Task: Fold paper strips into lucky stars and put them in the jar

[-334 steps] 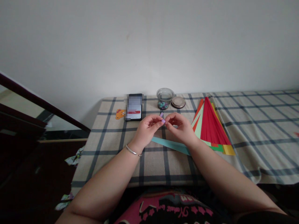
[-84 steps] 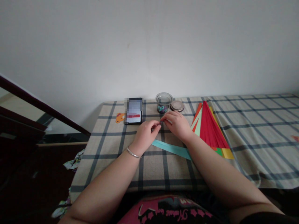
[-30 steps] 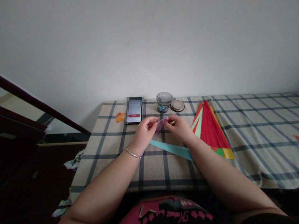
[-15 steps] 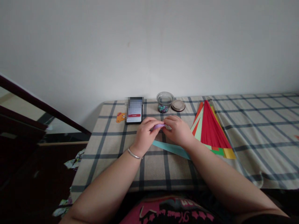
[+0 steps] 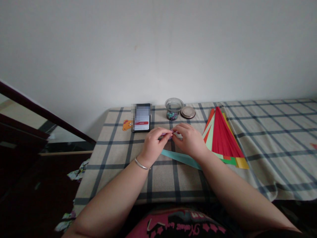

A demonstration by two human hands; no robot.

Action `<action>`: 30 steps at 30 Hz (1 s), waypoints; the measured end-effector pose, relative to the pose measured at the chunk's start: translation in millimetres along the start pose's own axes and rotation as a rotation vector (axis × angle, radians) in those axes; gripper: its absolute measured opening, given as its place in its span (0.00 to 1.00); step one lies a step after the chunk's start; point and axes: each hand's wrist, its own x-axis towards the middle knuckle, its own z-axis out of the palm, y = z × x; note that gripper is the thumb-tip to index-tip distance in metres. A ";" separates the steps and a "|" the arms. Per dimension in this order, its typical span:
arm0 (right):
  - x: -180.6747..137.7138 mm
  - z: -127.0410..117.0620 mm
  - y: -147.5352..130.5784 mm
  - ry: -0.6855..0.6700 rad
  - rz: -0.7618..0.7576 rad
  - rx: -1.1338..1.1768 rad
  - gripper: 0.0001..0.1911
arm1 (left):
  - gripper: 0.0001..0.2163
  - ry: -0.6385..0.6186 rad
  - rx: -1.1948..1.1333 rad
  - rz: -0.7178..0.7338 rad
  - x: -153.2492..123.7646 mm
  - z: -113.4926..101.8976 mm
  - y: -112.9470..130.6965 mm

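Both hands meet above the middle of the tablecloth, fingertips almost touching. Between thumb and fingers, my left hand point(image 5: 155, 142) pinches a small purple paper strip point(image 5: 170, 136), mostly hidden by the fingers. My right hand point(image 5: 189, 138) is closed on the same strip from the other side. A flat light-blue paper strip point(image 5: 179, 159) lies beneath, running under my right wrist. Right of that hand, a fan of paper strips point(image 5: 224, 138) in red, orange, green and yellow is spread on the cloth.
A phone point(image 5: 142, 119) with a lit, partly blurred screen is at the back left, beside an orange bear figure point(image 5: 127, 125). Behind my hands stands a clear plastic cup point(image 5: 174, 107) holding small coloured pieces, with a round lid point(image 5: 188, 112) next to it. A wall rises behind.
My fingers have closed further over the purple strip, so less of it shows. The left fingertips have come slightly lower and nearer the right ones. The other objects stay put.
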 end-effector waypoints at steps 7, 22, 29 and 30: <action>-2.5 0.4 0.8 0.092 -0.006 0.090 0.07 | 0.03 0.018 -0.042 -0.015 1.2 1.1 0.0; -5.9 4.2 7.9 0.120 -0.106 0.160 0.08 | 0.04 -0.015 -0.135 -0.166 2.6 0.9 -3.0; -3.9 6.0 12.2 0.116 -0.111 0.260 0.08 | 0.08 -0.040 -0.215 -0.283 1.5 1.7 -5.1; -3.5 5.7 12.2 0.115 -0.103 0.269 0.08 | 0.08 -0.030 -0.213 -0.277 1.5 1.7 -5.1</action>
